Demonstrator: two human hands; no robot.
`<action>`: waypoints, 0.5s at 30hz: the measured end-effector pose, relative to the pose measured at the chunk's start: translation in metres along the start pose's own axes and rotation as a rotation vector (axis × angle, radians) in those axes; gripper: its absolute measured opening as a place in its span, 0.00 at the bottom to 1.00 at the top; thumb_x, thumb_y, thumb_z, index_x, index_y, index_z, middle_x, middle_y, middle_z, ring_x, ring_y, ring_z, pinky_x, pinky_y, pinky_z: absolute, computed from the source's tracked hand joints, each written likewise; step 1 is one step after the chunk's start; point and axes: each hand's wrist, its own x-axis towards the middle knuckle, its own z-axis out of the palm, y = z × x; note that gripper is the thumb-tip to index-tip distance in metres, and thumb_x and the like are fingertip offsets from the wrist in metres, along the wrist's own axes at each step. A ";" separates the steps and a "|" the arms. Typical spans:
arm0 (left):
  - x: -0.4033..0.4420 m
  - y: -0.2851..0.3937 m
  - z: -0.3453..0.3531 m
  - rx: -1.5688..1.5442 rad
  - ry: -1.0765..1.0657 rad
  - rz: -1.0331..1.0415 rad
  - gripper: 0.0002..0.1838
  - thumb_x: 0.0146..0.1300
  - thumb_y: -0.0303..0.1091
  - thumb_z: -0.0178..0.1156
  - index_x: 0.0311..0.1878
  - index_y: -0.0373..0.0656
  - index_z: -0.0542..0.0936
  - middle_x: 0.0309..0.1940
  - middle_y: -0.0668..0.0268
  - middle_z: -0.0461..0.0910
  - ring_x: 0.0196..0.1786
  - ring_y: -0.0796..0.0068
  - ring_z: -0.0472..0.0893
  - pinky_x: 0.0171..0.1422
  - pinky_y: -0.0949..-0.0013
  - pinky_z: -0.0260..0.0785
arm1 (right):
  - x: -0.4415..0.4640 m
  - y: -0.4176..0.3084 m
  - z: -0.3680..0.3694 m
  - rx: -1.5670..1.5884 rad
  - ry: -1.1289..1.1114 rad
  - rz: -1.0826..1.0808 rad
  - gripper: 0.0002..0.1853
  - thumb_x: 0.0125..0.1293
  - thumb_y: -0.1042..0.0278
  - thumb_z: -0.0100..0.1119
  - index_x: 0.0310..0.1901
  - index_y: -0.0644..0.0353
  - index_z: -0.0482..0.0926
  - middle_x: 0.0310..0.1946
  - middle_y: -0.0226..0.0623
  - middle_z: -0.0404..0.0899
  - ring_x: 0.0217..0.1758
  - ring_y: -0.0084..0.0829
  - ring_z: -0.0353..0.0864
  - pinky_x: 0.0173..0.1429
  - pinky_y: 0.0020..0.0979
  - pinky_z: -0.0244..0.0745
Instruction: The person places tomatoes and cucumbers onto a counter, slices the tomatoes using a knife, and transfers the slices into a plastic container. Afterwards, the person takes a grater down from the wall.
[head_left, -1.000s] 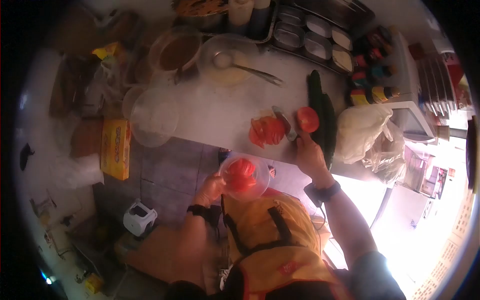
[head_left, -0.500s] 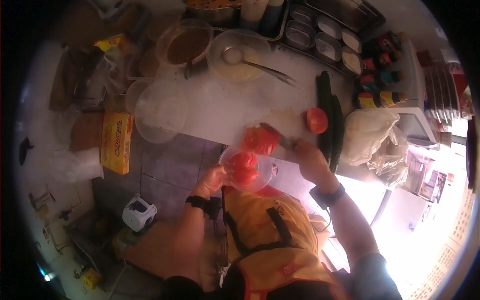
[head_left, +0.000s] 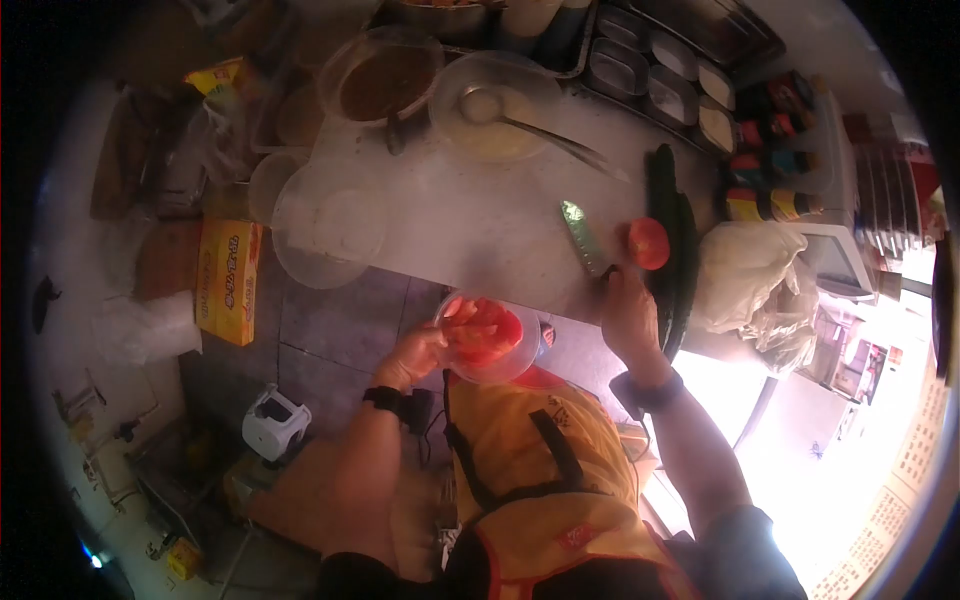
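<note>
Now shows sliced tomato (head_left: pixel 485 330) in the clear plastic bowl (head_left: pixel 528 352), moved off the counter (head_left: pixel 450 230) by way of the blade. Means loose slices now contained in one vessel, piled higher than a second ago. No longer carries any slices on the knife (head_left: pixel 579 238).

Grips the bowl at its near-side rim in the left hand (head_left: pixel 415 352), fingers closed on the plastic. Keeps it just off the counter edge, in front of the apron (head_left: pixel 560 450), over the floor.

Clenches the knife handle in the right hand (head_left: pixel 630 320), blade now bare, pointing away from the body, over the counter. Can't tell from this angle whether touching the surface with it.

Leaves the round tomato (head_left: pixel 648 243) on the counter, right of the blade, beside the long green cucumbers (head_left: pixel 663 200) and not in either hand. Also shows plastic bags (head_left: pixel 748 265) further right, past the cucumbers. Has a ladle (head_left: pixel 480 103) resting in a bowl of pale liquid (head_left: pixel 515 145) at the far side, well apart from both hands.
</note>
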 end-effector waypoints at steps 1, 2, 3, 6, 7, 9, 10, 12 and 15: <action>-0.001 0.000 0.001 -0.003 0.000 0.000 0.39 0.59 0.31 0.63 0.75 0.42 0.64 0.71 0.64 0.71 0.70 0.59 0.73 0.75 0.54 0.67 | 0.003 -0.003 0.001 0.021 0.059 0.120 0.12 0.72 0.72 0.45 0.54 0.62 0.72 0.45 0.55 0.79 0.49 0.56 0.80 0.50 0.52 0.75; -0.003 0.003 0.006 -0.037 0.012 -0.014 0.38 0.59 0.31 0.62 0.75 0.42 0.64 0.71 0.64 0.71 0.70 0.59 0.73 0.74 0.53 0.67 | 0.004 -0.002 0.005 0.018 0.056 0.121 0.12 0.72 0.72 0.45 0.54 0.62 0.72 0.45 0.55 0.79 0.49 0.56 0.80 0.50 0.52 0.75; -0.006 0.003 0.009 -0.072 0.026 -0.029 0.38 0.59 0.31 0.61 0.75 0.42 0.64 0.71 0.64 0.71 0.70 0.58 0.73 0.73 0.52 0.68 | 0.004 0.003 0.013 -0.051 0.048 0.010 0.13 0.67 0.73 0.50 0.52 0.62 0.73 0.46 0.52 0.79 0.49 0.56 0.80 0.50 0.51 0.76; -0.006 -0.004 0.003 0.060 0.159 -0.042 0.34 0.58 0.28 0.52 0.73 0.40 0.69 0.68 0.64 0.75 0.67 0.65 0.76 0.68 0.57 0.72 | -0.005 0.007 0.032 -0.153 0.000 -0.253 0.12 0.64 0.73 0.52 0.49 0.61 0.75 0.46 0.50 0.79 0.49 0.55 0.80 0.50 0.49 0.77; -0.007 -0.004 0.000 0.059 0.157 -0.045 0.34 0.58 0.28 0.52 0.73 0.40 0.69 0.68 0.64 0.75 0.67 0.65 0.76 0.68 0.57 0.72 | -0.011 0.005 0.038 -0.185 -0.037 -0.408 0.10 0.66 0.73 0.49 0.47 0.60 0.76 0.45 0.51 0.79 0.48 0.54 0.81 0.50 0.49 0.77; -0.009 0.000 -0.005 0.039 0.131 -0.126 0.34 0.59 0.29 0.52 0.72 0.39 0.70 0.66 0.63 0.76 0.64 0.67 0.78 0.68 0.59 0.72 | -0.024 -0.018 0.028 -0.063 -0.079 -0.354 0.10 0.62 0.75 0.50 0.44 0.61 0.77 0.46 0.48 0.79 0.48 0.52 0.80 0.49 0.48 0.78; -0.008 -0.002 -0.012 0.040 0.125 -0.128 0.34 0.59 0.29 0.52 0.72 0.39 0.70 0.66 0.63 0.76 0.64 0.67 0.78 0.68 0.59 0.72 | -0.028 -0.018 0.028 -0.127 -0.133 -0.396 0.10 0.63 0.77 0.50 0.44 0.61 0.77 0.45 0.48 0.79 0.47 0.52 0.80 0.48 0.48 0.78; -0.002 -0.009 -0.020 0.039 0.088 -0.077 0.36 0.59 0.29 0.57 0.73 0.39 0.66 0.70 0.62 0.72 0.69 0.60 0.74 0.74 0.56 0.67 | -0.039 -0.019 0.022 -0.138 -0.196 -0.363 0.10 0.64 0.76 0.49 0.45 0.61 0.77 0.44 0.47 0.79 0.45 0.52 0.80 0.47 0.48 0.78; 0.001 -0.010 -0.005 -0.029 0.053 0.030 0.37 0.58 0.29 0.61 0.73 0.40 0.65 0.72 0.61 0.69 0.73 0.56 0.71 0.78 0.53 0.61 | -0.045 0.026 0.041 0.049 0.103 -0.237 0.09 0.70 0.72 0.48 0.49 0.61 0.74 0.41 0.52 0.80 0.43 0.58 0.80 0.46 0.52 0.76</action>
